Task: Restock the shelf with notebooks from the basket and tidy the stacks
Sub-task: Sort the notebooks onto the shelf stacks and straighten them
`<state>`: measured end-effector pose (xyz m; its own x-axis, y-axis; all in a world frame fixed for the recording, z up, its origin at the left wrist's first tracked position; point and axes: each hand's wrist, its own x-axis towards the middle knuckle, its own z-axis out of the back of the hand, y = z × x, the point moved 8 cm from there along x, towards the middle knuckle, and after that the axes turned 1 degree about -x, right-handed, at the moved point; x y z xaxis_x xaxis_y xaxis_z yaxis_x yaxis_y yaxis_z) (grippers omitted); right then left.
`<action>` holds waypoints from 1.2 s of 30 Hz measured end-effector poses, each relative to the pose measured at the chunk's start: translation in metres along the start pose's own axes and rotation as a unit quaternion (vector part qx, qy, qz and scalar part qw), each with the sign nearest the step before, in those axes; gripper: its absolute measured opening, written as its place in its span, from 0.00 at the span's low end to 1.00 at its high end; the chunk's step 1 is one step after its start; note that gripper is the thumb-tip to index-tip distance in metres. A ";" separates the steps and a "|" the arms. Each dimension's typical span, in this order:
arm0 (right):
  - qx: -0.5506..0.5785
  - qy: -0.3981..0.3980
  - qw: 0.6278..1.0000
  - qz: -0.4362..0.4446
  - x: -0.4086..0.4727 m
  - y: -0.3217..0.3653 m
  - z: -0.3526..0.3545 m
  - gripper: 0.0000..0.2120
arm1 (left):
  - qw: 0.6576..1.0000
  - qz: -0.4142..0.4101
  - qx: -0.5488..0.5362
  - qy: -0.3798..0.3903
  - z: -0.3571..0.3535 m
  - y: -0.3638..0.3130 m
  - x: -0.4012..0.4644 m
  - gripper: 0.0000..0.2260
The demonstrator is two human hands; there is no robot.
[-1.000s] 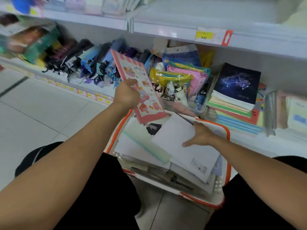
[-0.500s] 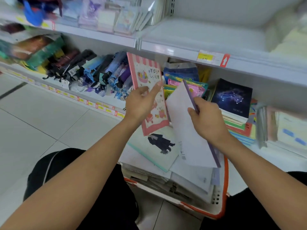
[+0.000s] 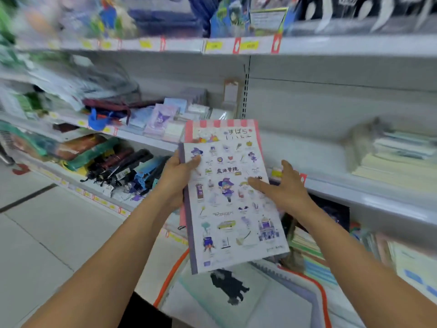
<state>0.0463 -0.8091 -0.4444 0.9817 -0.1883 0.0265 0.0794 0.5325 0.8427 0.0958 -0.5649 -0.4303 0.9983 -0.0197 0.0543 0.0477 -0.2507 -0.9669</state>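
My left hand (image 3: 176, 179) grips two notebooks by their left edge, thumb on the front cover. In front is a white notebook with a purple spine and small witch drawings (image 3: 233, 216); behind it a pink-striped notebook (image 3: 220, 130) sticks out at the top. My right hand (image 3: 281, 187) lies with straight fingers on the white cover's right side. Both notebooks are held upright in front of the middle shelf (image 3: 354, 185). Below them the orange-rimmed basket (image 3: 169, 278) holds more notebooks, the top one showing a dark figure (image 3: 230, 286).
Stacks of notebooks (image 3: 397, 159) lie on the middle shelf at right, more on the lower shelf (image 3: 314, 252). Folded umbrellas (image 3: 123, 171) fill the lower left shelf. Small notepads (image 3: 163, 119) stand left of the held notebooks. White tiled floor (image 3: 47, 228) spreads to the left.
My right hand has laid the white notebook face-up on the pink-striped one, and my left hand now holds both. The pair has risen from above the basket toward the middle shelf.
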 end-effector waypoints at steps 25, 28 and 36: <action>0.244 -0.065 0.948 -0.193 0.200 -0.015 0.020 0.13 | 0.931 0.010 0.360 0.061 -0.078 0.033 0.194 0.37; 0.258 -0.064 0.946 -0.186 0.227 -0.028 0.017 0.15 | 0.878 -0.021 0.475 0.061 -0.087 0.037 0.221 0.22; 0.061 -0.154 0.972 -0.167 0.273 -0.060 0.021 0.10 | 0.802 -0.025 0.591 0.085 -0.095 0.061 0.271 0.25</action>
<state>0.3060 -0.9103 -0.4765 0.8053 -0.5815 -0.1157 0.3450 0.3009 0.8891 0.3663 -0.6777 -0.4509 0.9800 -0.1958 0.0366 0.1860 0.8344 -0.5188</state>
